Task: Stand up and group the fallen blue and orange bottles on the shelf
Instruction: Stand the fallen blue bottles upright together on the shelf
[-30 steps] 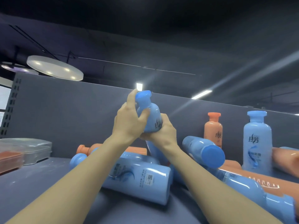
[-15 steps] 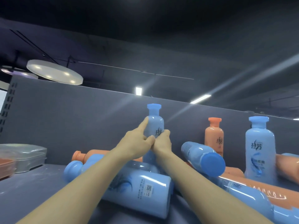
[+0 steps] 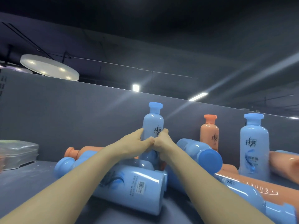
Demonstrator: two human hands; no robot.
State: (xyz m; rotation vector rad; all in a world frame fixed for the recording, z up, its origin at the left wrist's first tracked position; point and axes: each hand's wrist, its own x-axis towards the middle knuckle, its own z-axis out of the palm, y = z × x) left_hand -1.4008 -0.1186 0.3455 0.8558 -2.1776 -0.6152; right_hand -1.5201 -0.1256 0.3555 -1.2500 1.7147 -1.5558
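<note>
Both my hands hold one small blue bottle (image 3: pixel 153 122) upright against the shelf's back wall. My left hand (image 3: pixel 136 143) grips its left side, and my right hand (image 3: pixel 162 140) grips its right side. In front of it lie a large blue bottle (image 3: pixel 134 185) on its side and an orange bottle (image 3: pixel 76 151) behind that. Another blue bottle (image 3: pixel 200 155) lies tilted to the right, its cap toward me. A small orange bottle (image 3: pixel 209 131) and a big blue bottle (image 3: pixel 253 143) stand upright at the right.
A long orange bottle (image 3: pixel 262 189) and a blue one (image 3: pixel 252 196) lie at the lower right, with one more orange bottle (image 3: pixel 284 164) at the far right. A clear plastic box (image 3: pixel 17 152) sits at the left of the grey shelf (image 3: pixel 24 183).
The small blue bottle went from tilted in my hands to upright, then moved back toward the wall. My hands slid down to its middle.
</note>
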